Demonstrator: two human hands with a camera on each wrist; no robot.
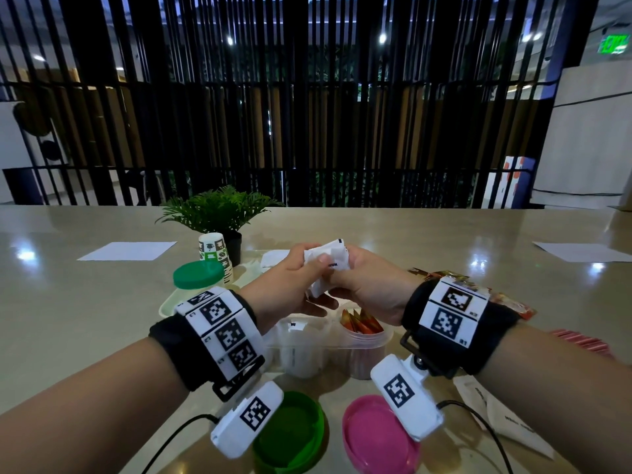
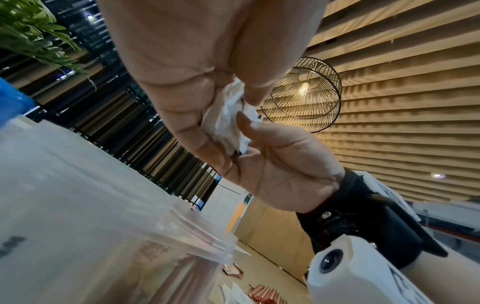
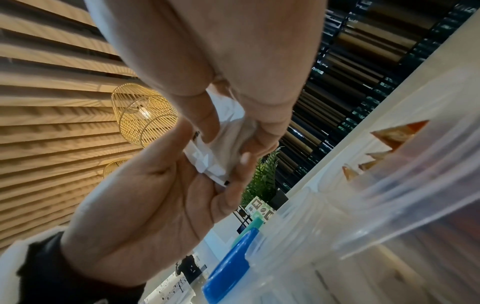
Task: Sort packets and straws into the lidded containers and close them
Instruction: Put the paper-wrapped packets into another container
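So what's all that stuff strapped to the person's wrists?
Both forearms are bare, with no sleeves or gloves. Each wrist carries a wide black band: the left hand band has a row of white tiles printed with black square codes, the right hand band has two. Below each band hangs a white rounded camera pod, also coded, with a thin black cable trailing toward the body.

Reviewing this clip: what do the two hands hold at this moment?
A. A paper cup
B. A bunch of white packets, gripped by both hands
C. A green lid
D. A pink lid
B: the left hand and the right hand both grip the white packets above the open clear containers, while the green lid and pink lid lie on the table.
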